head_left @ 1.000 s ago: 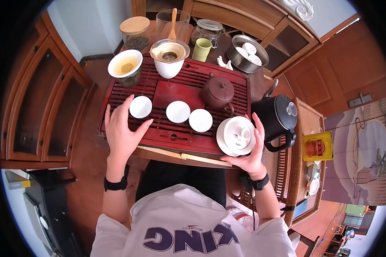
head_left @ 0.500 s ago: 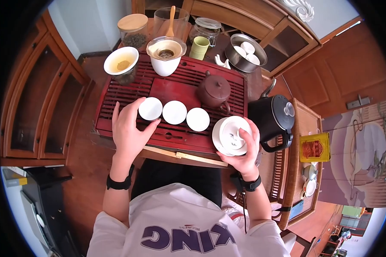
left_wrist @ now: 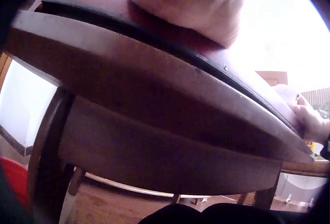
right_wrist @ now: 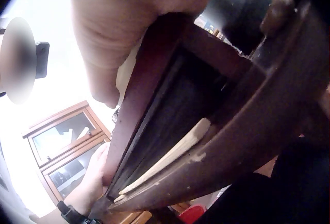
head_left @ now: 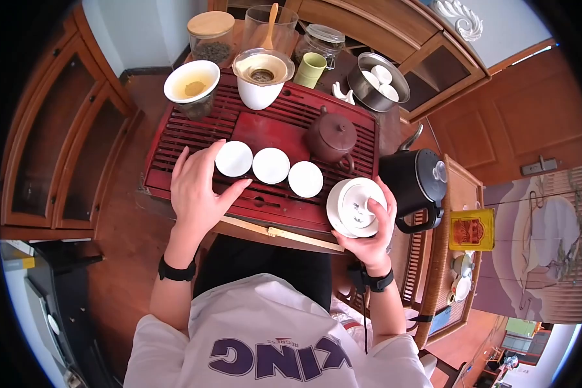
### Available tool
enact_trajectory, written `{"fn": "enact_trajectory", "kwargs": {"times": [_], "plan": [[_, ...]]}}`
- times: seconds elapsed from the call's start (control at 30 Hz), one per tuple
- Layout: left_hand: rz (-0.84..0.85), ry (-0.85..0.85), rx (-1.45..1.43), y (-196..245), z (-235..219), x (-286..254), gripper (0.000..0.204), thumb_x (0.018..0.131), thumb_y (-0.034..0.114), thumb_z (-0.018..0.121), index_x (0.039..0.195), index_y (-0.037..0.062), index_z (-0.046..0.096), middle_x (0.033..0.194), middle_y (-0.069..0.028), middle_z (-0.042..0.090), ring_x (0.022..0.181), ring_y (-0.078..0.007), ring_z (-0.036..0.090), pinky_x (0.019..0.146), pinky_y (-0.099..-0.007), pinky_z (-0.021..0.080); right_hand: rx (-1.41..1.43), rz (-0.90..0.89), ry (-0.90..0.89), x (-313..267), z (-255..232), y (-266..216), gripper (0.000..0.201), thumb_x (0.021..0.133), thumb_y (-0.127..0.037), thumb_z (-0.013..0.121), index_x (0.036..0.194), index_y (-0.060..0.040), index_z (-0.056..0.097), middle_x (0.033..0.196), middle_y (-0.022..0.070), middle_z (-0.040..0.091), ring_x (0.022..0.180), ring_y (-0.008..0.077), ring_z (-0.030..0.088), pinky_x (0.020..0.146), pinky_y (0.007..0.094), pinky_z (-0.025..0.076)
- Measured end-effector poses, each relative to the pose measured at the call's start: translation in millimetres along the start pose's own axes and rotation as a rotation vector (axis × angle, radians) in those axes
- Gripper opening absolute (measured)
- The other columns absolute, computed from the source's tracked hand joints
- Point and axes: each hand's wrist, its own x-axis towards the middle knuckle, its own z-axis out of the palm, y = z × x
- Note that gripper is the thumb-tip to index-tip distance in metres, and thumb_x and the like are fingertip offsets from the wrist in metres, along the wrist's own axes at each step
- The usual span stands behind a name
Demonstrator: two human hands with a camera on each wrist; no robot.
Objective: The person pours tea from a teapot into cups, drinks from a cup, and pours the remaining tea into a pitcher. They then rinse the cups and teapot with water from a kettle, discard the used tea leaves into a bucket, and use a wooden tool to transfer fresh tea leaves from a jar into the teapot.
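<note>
In the head view, my left hand (head_left: 199, 191) has its index finger and thumb on opposite sides of a small white teacup (head_left: 233, 159), the leftmost of a close row. A second teacup (head_left: 271, 165) and a third teacup (head_left: 305, 179) continue that row on the red slatted tea tray (head_left: 265, 134). At the tray's front right corner, my right hand (head_left: 375, 240) holds a white lidded gaiwan (head_left: 354, 207) on its saucer, one finger bent over the lid's knob. Both wrist views show the hands at the tray's edge; the left cup is hidden there.
A brown clay teapot (head_left: 331, 137) stands behind the cups. Further back are a white pitcher with a strainer (head_left: 262, 92) and a white-rimmed bowl (head_left: 192, 81) of yellow liquid. A black kettle (head_left: 419, 186) is right of the tray; a light wooden stick (head_left: 278, 233) lies along its front edge.
My left hand has brought the leftmost teacup rightward, close beside the middle one. A finger of my right hand has come down onto the gaiwan's lid knob. The head view has shifted slightly.
</note>
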Motion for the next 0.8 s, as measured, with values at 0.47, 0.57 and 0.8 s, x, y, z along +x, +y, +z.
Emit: {"fn": "enact_trajectory", "kwargs": {"times": [0.47, 0.57, 0.8], "plan": [[0.02, 0.029, -0.001, -0.5, 2.3, -0.8, 0.066, 0.076, 0.035, 0.084, 0.131, 0.0074, 0.06, 0.113, -0.0104, 0.07, 0.105, -0.0284, 0.066, 0.104, -0.0503, 0.046, -0.066, 0.032, -0.024, -1.7, 2.1, -4.0, 0.089, 0.059, -0.025, 0.097, 0.13, -0.0135, 0.043, 0.142, 0.0277, 0.042, 0.126, 0.0408, 0.053, 0.102, 0.0497, 0.05], [0.023, 0.034, 0.002, 0.0, 2.7, -0.4, 0.066, 0.076, 0.035, 0.084, 0.13, 0.0069, 0.06, 0.113, -0.0108, 0.07, 0.105, -0.029, 0.067, 0.103, -0.0499, 0.047, -0.049, 0.018, -0.017, -1.6, 1.0, -3.6, 0.087, 0.059, -0.023, 0.096, 0.128, -0.0141, 0.044, 0.141, 0.0272, 0.043, 0.126, 0.0402, 0.053, 0.102, 0.0495, 0.05], [0.029, 0.044, 0.005, 0.9, 2.8, 0.3, 0.066, 0.075, 0.034, 0.085, 0.13, 0.0063, 0.06, 0.111, -0.0116, 0.07, 0.103, -0.03, 0.067, 0.1, -0.0497, 0.049, 0.022, 0.067, -0.01, -6.1, 0.9, 0.4, 0.085, 0.06, -0.019, 0.094, 0.128, -0.0155, 0.043, 0.144, 0.0259, 0.039, 0.127, 0.039, 0.053, 0.101, 0.0488, 0.051]]}}
